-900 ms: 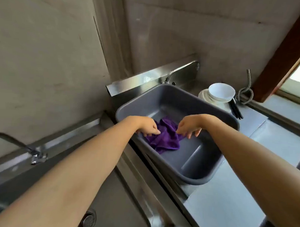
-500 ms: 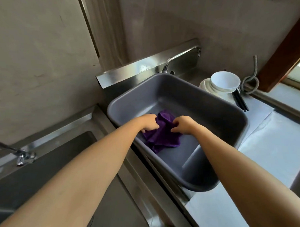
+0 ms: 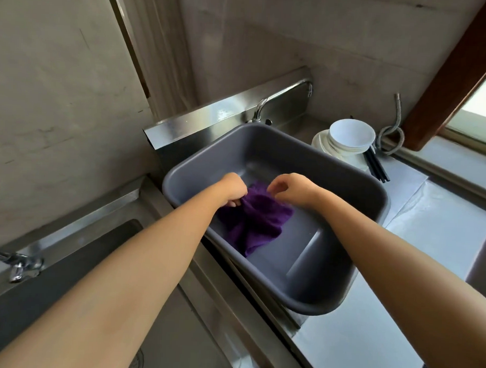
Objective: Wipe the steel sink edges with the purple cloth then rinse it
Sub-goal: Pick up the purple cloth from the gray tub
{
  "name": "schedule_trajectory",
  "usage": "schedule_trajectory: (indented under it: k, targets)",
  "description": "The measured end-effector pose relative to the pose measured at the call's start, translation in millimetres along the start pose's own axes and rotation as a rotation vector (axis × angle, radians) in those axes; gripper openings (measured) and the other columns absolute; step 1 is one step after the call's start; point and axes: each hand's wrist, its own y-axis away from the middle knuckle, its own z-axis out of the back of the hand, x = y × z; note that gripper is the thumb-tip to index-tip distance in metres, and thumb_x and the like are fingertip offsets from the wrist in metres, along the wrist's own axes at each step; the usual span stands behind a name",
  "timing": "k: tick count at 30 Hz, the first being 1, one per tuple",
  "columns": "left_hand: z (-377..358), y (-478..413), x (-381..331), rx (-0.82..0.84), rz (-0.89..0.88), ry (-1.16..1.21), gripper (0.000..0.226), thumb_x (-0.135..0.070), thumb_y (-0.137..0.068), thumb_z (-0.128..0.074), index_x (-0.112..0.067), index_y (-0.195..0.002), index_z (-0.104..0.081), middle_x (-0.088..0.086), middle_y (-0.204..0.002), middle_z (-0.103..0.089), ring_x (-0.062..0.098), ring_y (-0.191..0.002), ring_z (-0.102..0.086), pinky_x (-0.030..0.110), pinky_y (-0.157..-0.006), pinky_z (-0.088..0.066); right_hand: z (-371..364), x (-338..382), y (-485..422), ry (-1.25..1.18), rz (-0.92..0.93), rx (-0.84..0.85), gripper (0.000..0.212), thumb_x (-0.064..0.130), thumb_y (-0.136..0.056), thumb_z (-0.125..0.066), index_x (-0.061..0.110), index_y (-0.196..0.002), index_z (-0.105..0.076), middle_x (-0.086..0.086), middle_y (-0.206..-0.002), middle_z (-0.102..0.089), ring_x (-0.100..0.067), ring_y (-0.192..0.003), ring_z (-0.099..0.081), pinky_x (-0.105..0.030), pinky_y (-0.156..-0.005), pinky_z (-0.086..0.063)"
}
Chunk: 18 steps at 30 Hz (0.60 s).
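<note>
1 crumpled purple cloth [image 3: 257,225] lies inside 1 grey rectangular plastic basin [image 3: 374,189], against its near-left wall. There are 2 bare hands over it. The left hand [image 3: 232,190] has its fingers curled tight round the cloth's upper-left edge. The right hand [image 3: 291,189] hovers at the cloth's top edge with its fingers curled; I cannot tell whether they pinch the fabric. The basin fills the right-hand well, and both forearms cross the steel sink edge [image 3: 218,293]. There are 2 chrome taps, 1 long-spouted tap [image 3: 283,94] behind the basin and 1 short tap [image 3: 16,262] at the left. Beside the basin's far corner stand 1 stack of white bowls [image 3: 351,135], some black chopsticks [image 3: 376,166] and 1 coiled metal hose [image 3: 392,131].
</note>
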Motion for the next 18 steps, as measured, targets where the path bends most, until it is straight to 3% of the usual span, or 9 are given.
schedule_trajectory:
  k: [3,7,10,13,18]
  targets:
    - [8,13,-7,0.042,-0.152,-0.028,0.006,-0.009,-0.089,-0.053,-0.012,-0.088,-0.058,0.004,-0.070,-0.054,0.014,-0.060,-0.050,0.021,-0.051,-0.043,-2,-11,-4,0.182,-0.022,0.017,0.056,0.019,-0.079,-0.070,0.013,-0.132,-0.049,-0.007,-0.127,-0.056,-0.025,-0.116,-0.053,-0.028,-0.096,-0.039]
    - [27,33,-15,0.025,-0.299,-0.013,0.006,-0.014,-0.087,-0.054,-0.018,-0.087,-0.058,0.004,-0.091,-0.060,0.019,-0.085,-0.056,0.035,-0.083,-0.051,-14,-5,-6,0.228,0.038,0.005,0.026,0.023,-0.084,-0.064,0.006,-0.104,-0.063,-0.007,-0.091,-0.058,-0.023,-0.087,-0.053,-0.028,-0.074,-0.038]
    - [47,45,-17,-0.054,-0.312,0.087,0.007,-0.015,-0.089,-0.048,-0.017,-0.085,-0.053,0.008,-0.088,-0.057,0.022,-0.081,-0.056,0.039,-0.076,-0.053,3,18,0,0.136,0.128,-0.080,0.017,0.020,-0.085,-0.062,0.005,-0.092,-0.063,-0.005,-0.081,-0.057,-0.021,-0.079,-0.052,-0.029,-0.068,-0.039]
    - [73,59,-19,-0.201,-0.362,0.073,0.005,-0.024,-0.086,-0.050,-0.022,-0.090,-0.052,0.013,-0.099,-0.064,0.030,-0.090,-0.062,0.046,-0.085,-0.054,34,50,12,0.079,0.204,-0.137,0.019,0.022,-0.085,-0.063,0.003,-0.086,-0.064,-0.004,-0.070,-0.054,-0.017,-0.069,-0.049,-0.024,-0.060,-0.036]
    - [118,108,-32,-0.202,-0.526,0.084,0.013,-0.010,-0.088,-0.059,-0.019,-0.098,-0.060,0.005,-0.094,-0.066,0.015,-0.082,-0.064,0.027,-0.076,-0.052,76,104,33,0.077,0.343,-0.183,0.008,0.021,-0.084,-0.066,0.013,-0.081,-0.068,-0.002,-0.069,-0.055,-0.015,-0.069,-0.048,-0.025,-0.062,-0.037]
